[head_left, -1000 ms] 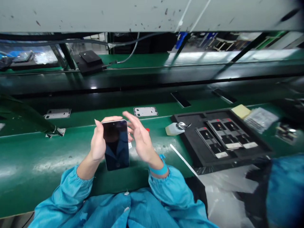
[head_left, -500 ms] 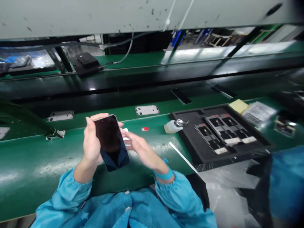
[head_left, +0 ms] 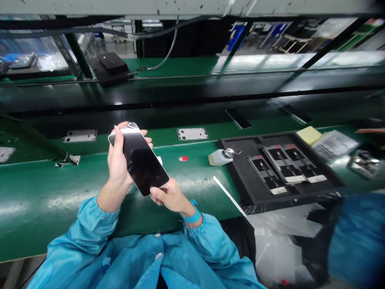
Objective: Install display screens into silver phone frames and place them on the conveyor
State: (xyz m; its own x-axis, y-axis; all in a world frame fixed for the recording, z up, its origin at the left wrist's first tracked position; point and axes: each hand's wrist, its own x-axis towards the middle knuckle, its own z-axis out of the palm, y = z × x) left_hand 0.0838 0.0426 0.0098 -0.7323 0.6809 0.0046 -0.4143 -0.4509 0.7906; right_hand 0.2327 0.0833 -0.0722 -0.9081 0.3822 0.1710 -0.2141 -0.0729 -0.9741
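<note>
A smartphone (head_left: 141,162) with a dark, glossy screen faces up, tilted, above the green bench. My left hand (head_left: 118,160) wraps around its upper part, thumb on the left edge and fingertips showing past the right edge. At the lower right corner my right hand (head_left: 168,194) pinches the phone, thumb on the glass; a blue band circles that wrist. Bright, pale streaks cross the phone's top end; whether they are glare or film I cannot tell. Behind the phone, a small white piece (head_left: 159,160) is partly hidden. A small red-and-white item (head_left: 183,159) lies to the right.
A bottle with a metal top (head_left: 220,157) stands by a black foam tray (head_left: 240,176) holding several phone frames. A white strip (head_left: 230,196) lies nearby. Pale metal plates (head_left: 192,133) and dark phones (head_left: 238,117) lie farther back. A blue sleeve (head_left: 356,241) shows at right.
My right hand has moved from beside the phone's right edge down to its lower corner and taken hold there. The phone has turned and risen slightly, and pale streaks now show at its top.
</note>
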